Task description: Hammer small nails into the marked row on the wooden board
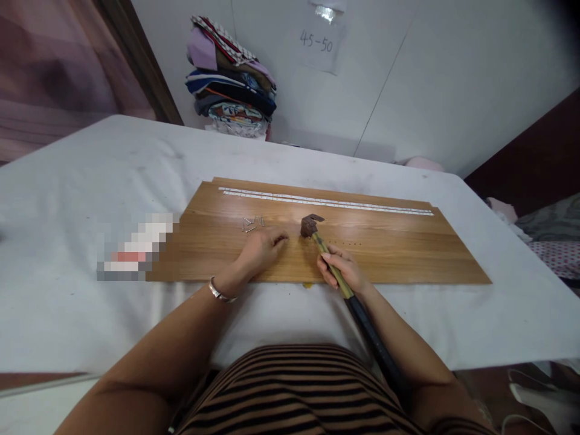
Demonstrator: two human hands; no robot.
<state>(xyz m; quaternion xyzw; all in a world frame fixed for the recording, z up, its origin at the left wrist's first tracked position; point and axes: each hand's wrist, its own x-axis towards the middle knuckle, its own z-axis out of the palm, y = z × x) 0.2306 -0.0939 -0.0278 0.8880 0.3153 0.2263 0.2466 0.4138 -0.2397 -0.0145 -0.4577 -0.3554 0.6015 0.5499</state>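
Observation:
My right hand (342, 266) is wrapped round the handle of a claw hammer (338, 263), well above its black grip. The rusty hammer head hangs over the middle of a wood-grain board (399, 254), claw pointing right; whether it touches the board I cannot tell. Just left of the head, my left hand (263, 246) rests low over the board with its fingers curled together. Anything pinched in those fingertips is too small to make out. Several loose silver nails (252, 224) lie on the board behind my left hand. To the right of the hammer runs a row of small dark dots (348, 243).
Two white marked strips (326, 201) run along the board's far side. A white cloth (90, 175) covers the table beneath. At the board's left end is a blurred-out item (140, 248). Folded clothes (231, 78) are stacked by the wall at the back.

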